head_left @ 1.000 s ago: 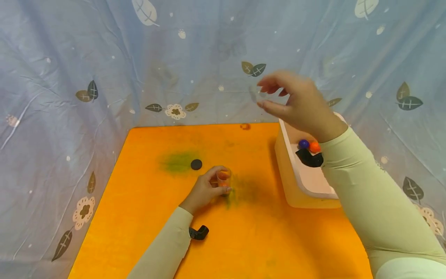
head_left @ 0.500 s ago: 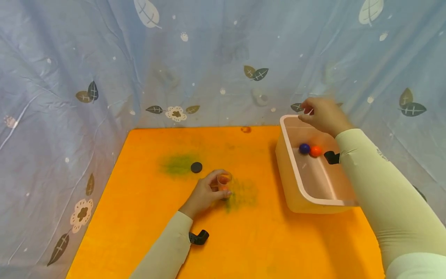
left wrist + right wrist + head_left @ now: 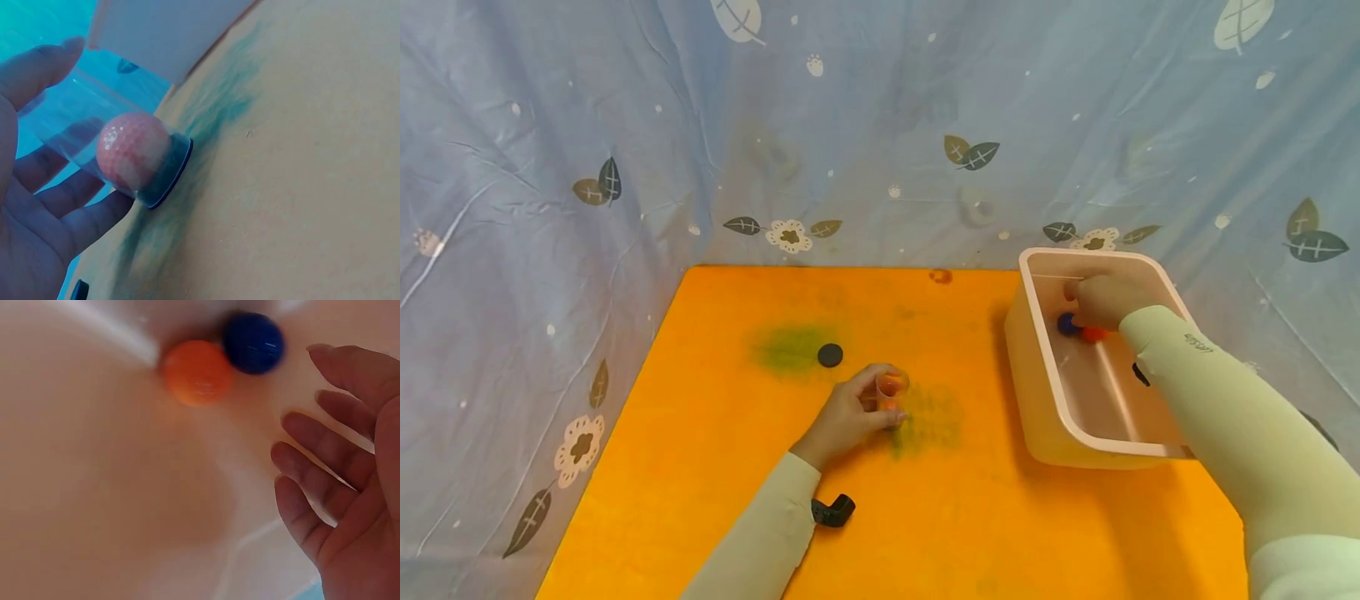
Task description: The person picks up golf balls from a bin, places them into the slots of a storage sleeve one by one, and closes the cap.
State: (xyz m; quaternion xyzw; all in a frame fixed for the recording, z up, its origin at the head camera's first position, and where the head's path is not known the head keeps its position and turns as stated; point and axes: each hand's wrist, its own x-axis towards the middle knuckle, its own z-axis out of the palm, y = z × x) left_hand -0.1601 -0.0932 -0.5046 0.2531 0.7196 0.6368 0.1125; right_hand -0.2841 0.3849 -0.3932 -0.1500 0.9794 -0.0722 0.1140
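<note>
My left hand point(image 3: 850, 412) grips a clear plastic tube point(image 3: 892, 392) standing on the orange table, thumb and fingers curved round its sides. Inside the tube, an orange-pink dimpled golf ball point(image 3: 133, 152) sits near the dark base. My right hand point(image 3: 1108, 300) reaches down into the pale pink bin point(image 3: 1105, 444). In the right wrist view its fingers point(image 3: 319, 440) are relaxed and spread, holding nothing. An orange ball point(image 3: 198, 372) and a dark blue ball point(image 3: 253, 343) lie side by side on the bin floor, just apart from the fingertips.
A flat black disc point(image 3: 830, 355) lies on the orange tabletop point(image 3: 737, 450), behind and left of the tube. The bin stands at the table's right side. A leaf-patterned blue-grey curtain point(image 3: 865, 150) hangs round the back and sides.
My right hand has come down from raised before the curtain, moving right and into the bin. The left hand keeps holding the tube in place. The head view has shifted slightly.
</note>
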